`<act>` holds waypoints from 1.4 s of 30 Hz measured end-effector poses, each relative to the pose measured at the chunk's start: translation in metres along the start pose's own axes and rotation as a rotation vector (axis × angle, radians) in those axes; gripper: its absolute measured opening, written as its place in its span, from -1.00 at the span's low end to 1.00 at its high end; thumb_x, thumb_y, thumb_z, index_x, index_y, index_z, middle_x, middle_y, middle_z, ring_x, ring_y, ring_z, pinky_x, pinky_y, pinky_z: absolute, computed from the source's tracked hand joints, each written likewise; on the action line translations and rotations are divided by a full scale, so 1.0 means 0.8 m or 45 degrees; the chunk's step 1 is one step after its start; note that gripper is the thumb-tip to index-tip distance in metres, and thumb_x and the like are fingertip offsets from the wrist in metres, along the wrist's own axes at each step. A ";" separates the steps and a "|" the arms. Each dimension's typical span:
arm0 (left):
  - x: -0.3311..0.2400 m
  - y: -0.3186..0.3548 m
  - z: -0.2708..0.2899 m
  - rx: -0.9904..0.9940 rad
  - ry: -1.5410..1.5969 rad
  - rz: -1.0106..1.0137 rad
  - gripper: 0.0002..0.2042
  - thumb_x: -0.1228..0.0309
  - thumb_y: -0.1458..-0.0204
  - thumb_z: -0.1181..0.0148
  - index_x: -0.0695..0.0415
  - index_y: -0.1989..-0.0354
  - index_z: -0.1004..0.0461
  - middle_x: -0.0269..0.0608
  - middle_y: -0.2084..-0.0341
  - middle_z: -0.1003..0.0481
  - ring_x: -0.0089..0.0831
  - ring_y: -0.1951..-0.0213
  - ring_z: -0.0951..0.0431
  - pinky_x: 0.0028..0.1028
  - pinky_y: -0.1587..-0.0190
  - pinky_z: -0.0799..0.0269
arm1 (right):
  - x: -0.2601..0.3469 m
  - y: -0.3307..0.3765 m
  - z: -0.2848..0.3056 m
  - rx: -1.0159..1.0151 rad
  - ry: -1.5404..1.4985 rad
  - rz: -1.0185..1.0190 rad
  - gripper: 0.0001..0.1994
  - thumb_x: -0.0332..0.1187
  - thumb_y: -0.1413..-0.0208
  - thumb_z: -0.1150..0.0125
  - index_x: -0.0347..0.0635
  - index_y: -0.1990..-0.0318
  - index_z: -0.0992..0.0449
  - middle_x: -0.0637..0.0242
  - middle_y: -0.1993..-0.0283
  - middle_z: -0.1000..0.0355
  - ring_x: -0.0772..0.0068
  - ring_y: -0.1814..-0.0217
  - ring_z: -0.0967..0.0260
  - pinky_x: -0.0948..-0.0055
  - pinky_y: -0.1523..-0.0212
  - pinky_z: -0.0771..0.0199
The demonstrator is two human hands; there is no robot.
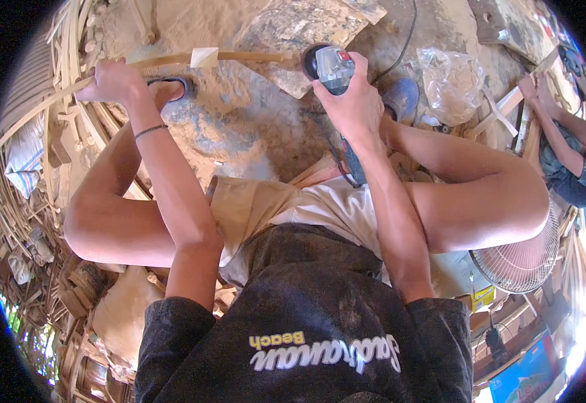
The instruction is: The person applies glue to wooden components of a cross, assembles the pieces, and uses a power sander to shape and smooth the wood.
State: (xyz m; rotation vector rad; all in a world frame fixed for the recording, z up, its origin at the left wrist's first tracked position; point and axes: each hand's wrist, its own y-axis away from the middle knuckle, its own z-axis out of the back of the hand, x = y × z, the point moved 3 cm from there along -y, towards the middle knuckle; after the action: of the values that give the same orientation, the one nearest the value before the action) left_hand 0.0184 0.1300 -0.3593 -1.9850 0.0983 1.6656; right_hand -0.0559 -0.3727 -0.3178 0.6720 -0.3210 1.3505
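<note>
- Your left hand grips the cane strip, which runs left to right
- Your right hand holds the grinder at its right end

Thin wooden strip horizontal; grey grinder, probably touching.

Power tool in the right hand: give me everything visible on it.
The power tool looks like a handheld grinder or sander: grey-and-red head, dark round guard at its left, blue body running back under the palm. The right hand grips it from above, head pointing away from the person. Its disc end meets the tip of the thin wooden strip. A dark cord trails away from it.
</note>
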 end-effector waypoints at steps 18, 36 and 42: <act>-0.015 0.008 0.001 0.165 0.077 0.291 -0.15 -0.24 -0.25 0.60 0.39 -0.23 -0.21 0.19 0.10 -0.35 0.03 0.03 -0.49 0.23 -0.11 -0.43 | -0.001 0.002 0.005 -0.051 -0.021 -0.066 -0.20 0.00 -0.01 -0.49 -0.05 -0.32 -0.19 -0.18 0.15 -0.61 -0.32 0.08 -0.59 -0.11 0.04 -0.55; 0.029 0.045 0.020 -0.145 0.178 0.471 -0.67 0.72 -0.14 -0.01 0.50 -0.05 -0.11 0.17 0.16 -0.39 -0.03 0.31 -0.57 0.02 0.27 -0.76 | -0.014 -0.011 -0.008 0.008 -0.173 -0.057 -0.17 0.09 0.01 -0.51 -0.08 -0.33 -0.24 -0.18 0.01 -0.60 -0.28 -0.05 -0.58 0.01 -0.09 -0.55; 0.096 0.011 0.027 0.025 0.228 0.578 -0.84 0.67 -0.15 -0.01 0.55 0.14 -0.34 0.27 0.13 -0.48 0.08 0.22 -0.63 0.00 0.16 -0.78 | -0.005 -0.014 -0.007 -0.013 -0.186 -0.033 -0.17 0.07 0.02 -0.52 -0.09 -0.32 -0.25 -0.19 0.04 -0.60 -0.27 -0.03 -0.59 0.00 -0.07 -0.56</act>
State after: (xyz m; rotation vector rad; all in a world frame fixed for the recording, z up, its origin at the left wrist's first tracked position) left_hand 0.0136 0.1539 -0.4358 -2.2083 0.6718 1.7312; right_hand -0.0465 -0.3731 -0.3274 0.7659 -0.4343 1.2771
